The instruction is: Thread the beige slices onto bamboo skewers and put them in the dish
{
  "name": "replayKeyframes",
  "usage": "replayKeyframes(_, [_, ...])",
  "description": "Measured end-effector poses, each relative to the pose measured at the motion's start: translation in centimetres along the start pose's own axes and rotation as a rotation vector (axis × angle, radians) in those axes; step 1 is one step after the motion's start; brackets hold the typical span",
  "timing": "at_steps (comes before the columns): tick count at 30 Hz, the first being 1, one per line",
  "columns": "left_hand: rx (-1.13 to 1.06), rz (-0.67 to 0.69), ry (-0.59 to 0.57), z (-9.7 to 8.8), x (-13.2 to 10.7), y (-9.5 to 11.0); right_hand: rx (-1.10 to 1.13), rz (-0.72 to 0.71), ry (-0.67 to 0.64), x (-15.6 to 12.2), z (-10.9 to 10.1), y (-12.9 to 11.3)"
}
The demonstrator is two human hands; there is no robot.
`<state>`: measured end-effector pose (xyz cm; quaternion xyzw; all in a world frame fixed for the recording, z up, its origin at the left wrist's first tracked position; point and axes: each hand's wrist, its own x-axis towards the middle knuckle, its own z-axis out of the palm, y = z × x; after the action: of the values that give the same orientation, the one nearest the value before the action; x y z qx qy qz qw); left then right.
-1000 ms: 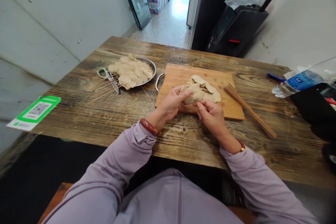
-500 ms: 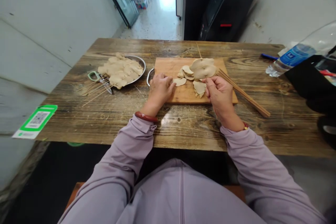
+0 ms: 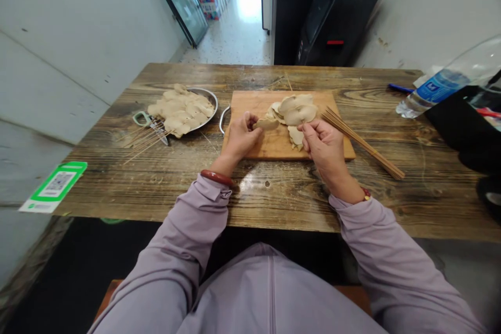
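My left hand pinches one flat beige slice just above the wooden cutting board. My right hand is closed on a thin bamboo skewer with several beige slices threaded on it, its tip pointing away from me. A few loose slices lie on the board between my hands. Both hands hover over the board's near half, a short gap apart.
A metal pan heaped with skewered slices sits at the left, with green-handled scissors beside it. A bundle of bare skewers lies right of the board. A water bottle and a black bag stand at the far right.
My hands split apart from a clump of slices. The right one lifted the loaded skewer, and the left one went down to the board and picked up a single slice.
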<state>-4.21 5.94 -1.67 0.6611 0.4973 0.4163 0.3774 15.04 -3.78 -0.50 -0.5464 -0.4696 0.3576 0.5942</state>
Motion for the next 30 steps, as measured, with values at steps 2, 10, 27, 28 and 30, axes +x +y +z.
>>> replayKeyframes(2, [-0.210,-0.066,-0.007,-0.4,-0.2,0.3,0.009,-0.003,-0.031,-0.2,0.2,-0.1])
replayKeyframes(10, [-0.780,-0.314,-0.011,-2.7,-1.0,1.9,-0.054,0.012,-0.248,-1.8,1.1,-0.2])
replayKeyframes(27, [-0.898,-0.320,0.153,-3.4,-0.8,1.9,-0.166,0.061,-0.391,-3.0,1.9,0.1])
replayKeyframes(28, [-0.897,-0.315,0.154,-3.4,-0.8,1.9,-0.169,0.060,-0.391,-3.0,1.9,0.1])
replayKeyframes(30, [-0.896,-0.302,0.152,-3.4,-0.8,2.0,-0.169,0.062,-0.394,-3.0,1.9,0.2])
